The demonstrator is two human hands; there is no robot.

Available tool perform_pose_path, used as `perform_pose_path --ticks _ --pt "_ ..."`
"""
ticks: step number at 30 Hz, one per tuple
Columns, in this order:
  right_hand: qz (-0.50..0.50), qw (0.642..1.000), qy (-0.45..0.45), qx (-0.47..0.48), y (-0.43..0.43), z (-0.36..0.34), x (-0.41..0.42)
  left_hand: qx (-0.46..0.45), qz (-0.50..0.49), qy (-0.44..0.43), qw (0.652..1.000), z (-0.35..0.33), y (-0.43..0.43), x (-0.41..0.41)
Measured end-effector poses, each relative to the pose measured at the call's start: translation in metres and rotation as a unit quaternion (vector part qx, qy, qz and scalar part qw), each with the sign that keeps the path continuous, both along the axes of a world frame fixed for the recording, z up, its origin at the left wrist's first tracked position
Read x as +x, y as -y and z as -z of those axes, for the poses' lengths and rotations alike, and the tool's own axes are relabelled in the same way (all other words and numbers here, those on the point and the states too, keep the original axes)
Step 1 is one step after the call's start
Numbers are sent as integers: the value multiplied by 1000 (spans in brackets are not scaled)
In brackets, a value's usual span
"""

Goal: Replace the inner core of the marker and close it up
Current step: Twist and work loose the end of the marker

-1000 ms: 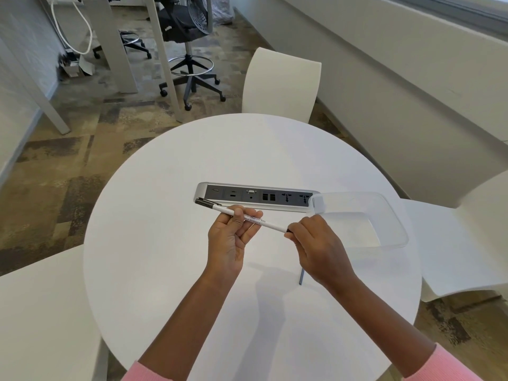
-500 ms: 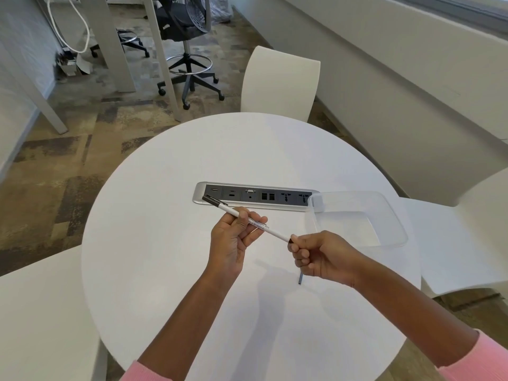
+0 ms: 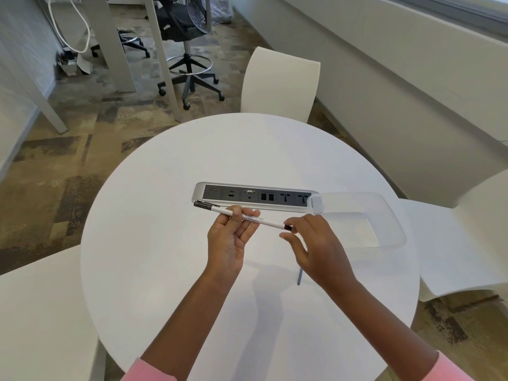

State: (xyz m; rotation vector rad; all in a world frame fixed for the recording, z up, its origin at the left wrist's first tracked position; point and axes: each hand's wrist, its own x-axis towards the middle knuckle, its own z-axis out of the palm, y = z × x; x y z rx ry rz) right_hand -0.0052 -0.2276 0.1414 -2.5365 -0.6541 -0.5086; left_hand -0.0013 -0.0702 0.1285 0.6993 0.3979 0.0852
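Observation:
Above the round white table [image 3: 165, 243], my left hand [image 3: 229, 239] grips the middle of a white marker [image 3: 264, 220]. Its black cap [image 3: 203, 206] points left toward the socket strip. My right hand [image 3: 313, 251] is at the marker's right end, where thumb and forefinger pinch the small black end plug [image 3: 287, 228] and the other fingers are loosely spread. A thin grey-blue core rod [image 3: 300, 276] lies on the table below my right hand, partly hidden by it.
A grey socket strip [image 3: 255, 198] is set into the table's middle. A clear plastic tray [image 3: 390, 224] sits to its right. White chairs stand at the far side [image 3: 277, 86], the right [image 3: 453, 243] and the near left [image 3: 41, 312].
My right hand has gone from a curled fist below the marker's end to a fingertip pinch on the black end plug. The marker has tilted slightly flatter in my left hand.

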Motion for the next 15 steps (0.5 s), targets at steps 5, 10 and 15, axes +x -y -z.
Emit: perform_pose_path --ticks 5,10,15 --pt "-3 995 95 -42 -2 0 6 -3 -3 -1 1000 -1 1 -3" --pt "-19 1000 12 -5 -5 0 5 24 3 10 1000 -2 0 -4" --pt "22 942 -293 164 -4 -7 7 43 15 11 999 -2 1 -5"
